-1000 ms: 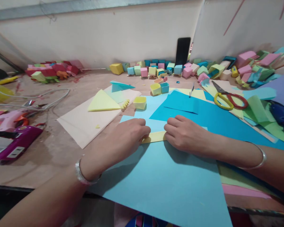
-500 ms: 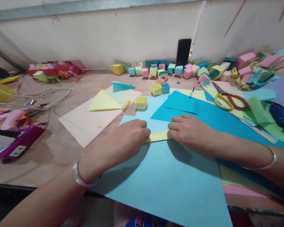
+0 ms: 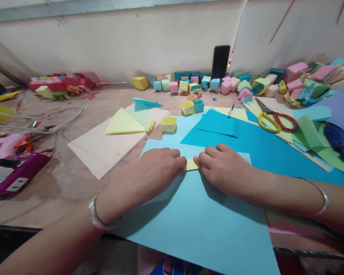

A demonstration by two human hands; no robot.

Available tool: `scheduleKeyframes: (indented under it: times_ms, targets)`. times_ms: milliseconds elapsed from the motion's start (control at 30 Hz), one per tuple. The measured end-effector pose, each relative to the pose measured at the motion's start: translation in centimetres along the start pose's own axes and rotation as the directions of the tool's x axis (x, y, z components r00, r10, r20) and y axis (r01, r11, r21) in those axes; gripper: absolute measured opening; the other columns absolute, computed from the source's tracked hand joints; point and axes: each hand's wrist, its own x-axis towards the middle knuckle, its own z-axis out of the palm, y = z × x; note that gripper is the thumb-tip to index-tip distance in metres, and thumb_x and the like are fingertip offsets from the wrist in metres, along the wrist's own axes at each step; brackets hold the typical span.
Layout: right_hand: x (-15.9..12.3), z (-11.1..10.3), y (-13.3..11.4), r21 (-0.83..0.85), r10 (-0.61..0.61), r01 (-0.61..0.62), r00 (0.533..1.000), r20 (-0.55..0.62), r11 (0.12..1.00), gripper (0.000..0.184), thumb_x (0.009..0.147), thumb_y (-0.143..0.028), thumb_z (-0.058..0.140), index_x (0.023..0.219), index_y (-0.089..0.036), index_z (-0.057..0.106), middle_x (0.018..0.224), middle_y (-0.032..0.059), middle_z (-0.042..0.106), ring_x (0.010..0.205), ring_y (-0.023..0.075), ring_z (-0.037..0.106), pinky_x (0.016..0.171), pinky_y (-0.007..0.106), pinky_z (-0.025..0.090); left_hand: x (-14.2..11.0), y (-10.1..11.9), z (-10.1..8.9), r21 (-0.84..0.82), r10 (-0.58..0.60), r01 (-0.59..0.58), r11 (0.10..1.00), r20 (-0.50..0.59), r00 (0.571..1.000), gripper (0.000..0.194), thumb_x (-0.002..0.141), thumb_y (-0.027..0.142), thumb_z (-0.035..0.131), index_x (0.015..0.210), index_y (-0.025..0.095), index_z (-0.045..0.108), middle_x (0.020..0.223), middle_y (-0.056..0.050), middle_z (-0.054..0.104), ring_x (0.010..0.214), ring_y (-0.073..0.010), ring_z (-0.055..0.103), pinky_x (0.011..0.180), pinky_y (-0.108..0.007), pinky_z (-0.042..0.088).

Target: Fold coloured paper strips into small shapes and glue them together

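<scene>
While the left hand (image 3: 163,166) curls palm-down, gripping a yellow strip (image 3: 191,165), the right hand (image 3: 222,167) mirrors it.

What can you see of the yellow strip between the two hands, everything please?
The yellow strip looks like paper: pale, narrow and plain. Only a short stretch shows, running roughly sideways over the light blue sheet; whether it rests on it is unclear. The left hand grips it on one side, the right hand on the other, hiding both ends.
</scene>
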Motion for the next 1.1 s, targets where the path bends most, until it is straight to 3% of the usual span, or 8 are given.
scheduleKeyframes:
  times_ms: [100, 333, 500, 700, 800, 900, 1000, 1100]
  targets:
    - [-0.2, -0.1, -0.2, -0.032, 0.038, -0.037, 0.999, 0.032, 0.999, 0.020, 0.082, -0.002, 0.052, 0.069, -0.014, 0.063, 0.075, 0.0095, 0.059, 0.070, 0.0195, 0.044, 0.060, 0.036, 0.011, 0.1, 0.1, -0.2, 0.007, -0.004, 0.004, 1.000, 0.009, 1.000, 0.023, 0.096, 0.027, 0.048, 0.078, 0.022, 0.061, 0.071, 0.000, 0.056, 0.060, -0.0156, 0.049, 0.056, -0.034, 0.023]
    - [-0.9, -0.4, -0.3, -0.209, 0.142, -0.117, 0.984, 0.109, 0.971, 0.025, 0.072, 0.002, 0.051, 0.057, -0.015, 0.059, 0.061, 0.0101, 0.051, 0.059, 0.0191, 0.039, 0.058, 0.036, 0.008, 0.4, 0.4, -0.5, 0.018, -0.031, 0.030, 0.999, 0.055, 0.998, 0.023, 0.097, 0.028, 0.047, 0.078, 0.021, 0.059, 0.073, 0.000, 0.057, 0.062, -0.0163, 0.051, 0.055, -0.034, 0.022]
    - [-1.0, -0.4, -0.2, -0.220, 0.100, -0.078, 0.991, 0.093, 0.972, 0.025, 0.071, 0.002, 0.052, 0.055, -0.017, 0.057, 0.061, 0.0097, 0.049, 0.060, 0.0199, 0.039, 0.058, 0.036, 0.009, 0.6, 0.7, -0.8, 0.016, -0.028, 0.026, 1.000, 0.092, 0.995, 0.013, 0.093, 0.034, 0.056, 0.092, 0.022, 0.061, 0.078, 0.000, 0.059, 0.068, -0.0173, 0.058, 0.055, -0.032, 0.027]
    - [-0.9, -1.6, -0.4, -0.241, 0.298, -0.290, 0.955, -0.003, 0.926, 0.026, 0.074, 0.003, 0.047, 0.059, -0.016, 0.056, 0.059, 0.0102, 0.047, 0.060, 0.0208, 0.037, 0.058, 0.036, 0.008, 0.9, 1.3, -1.4, 0.075, -0.032, 0.021, 0.997, 0.154, 0.988, 0.017, 0.092, 0.034, 0.058, 0.106, 0.024, 0.062, 0.081, -0.001, 0.060, 0.070, -0.0188, 0.060, 0.055, -0.032, 0.029]
    - [-0.7, -1.7, -0.6, -0.135, 0.183, -0.188, 0.982, -0.046, 0.973, 0.022, 0.083, -0.002, 0.046, 0.075, -0.014, 0.061, 0.071, 0.0113, 0.054, 0.067, 0.0222, 0.041, 0.057, 0.036, 0.011, 0.9, 1.3, -1.3, 0.085, -0.025, 0.012, 0.996, 0.154, 0.988, 0.021, 0.092, 0.034, 0.058, 0.110, 0.025, 0.062, 0.083, -0.002, 0.060, 0.071, -0.0195, 0.059, 0.055, -0.033, 0.029]
    - [-0.6, -0.9, -1.0, -0.003, 0.057, -0.057, 0.998, 0.007, 0.998, 0.017, 0.086, -0.006, 0.048, 0.083, -0.013, 0.063, 0.081, 0.0108, 0.057, 0.071, 0.0216, 0.043, 0.057, 0.035, 0.014, 0.6, 1.0, -0.8, 0.080, -0.006, -0.003, 0.997, 0.114, 0.994, 0.020, 0.091, 0.033, 0.059, 0.108, 0.024, 0.063, 0.081, -0.002, 0.059, 0.071, -0.0192, 0.057, 0.056, -0.032, 0.030]
    - [-0.6, -0.2, -1.1, 0.046, 0.041, -0.044, 0.997, 0.060, 0.998, 0.017, 0.087, -0.005, 0.049, 0.083, -0.012, 0.064, 0.082, 0.0102, 0.057, 0.072, 0.0205, 0.043, 0.057, 0.035, 0.016, 0.0, 0.1, -0.1, 0.056, 0.025, -0.027, 0.998, 0.035, 0.999, 0.017, 0.093, 0.036, 0.056, 0.096, 0.022, 0.066, 0.077, -0.002, 0.058, 0.071, -0.0184, 0.056, 0.061, -0.032, 0.034]
    - [-0.4, -0.1, -1.1, 0.061, 0.075, -0.079, 0.995, 0.060, 0.995, 0.018, 0.087, -0.005, 0.048, 0.082, -0.012, 0.064, 0.079, 0.0095, 0.056, 0.071, 0.0200, 0.042, 0.056, 0.035, 0.016, -0.7, -0.9, 0.4, 0.072, 0.023, -0.026, 0.997, 0.036, 0.999, 0.027, 0.094, 0.038, 0.051, 0.080, 0.021, 0.066, 0.070, -0.003, 0.057, 0.069, -0.0195, 0.055, 0.065, -0.034, 0.034]
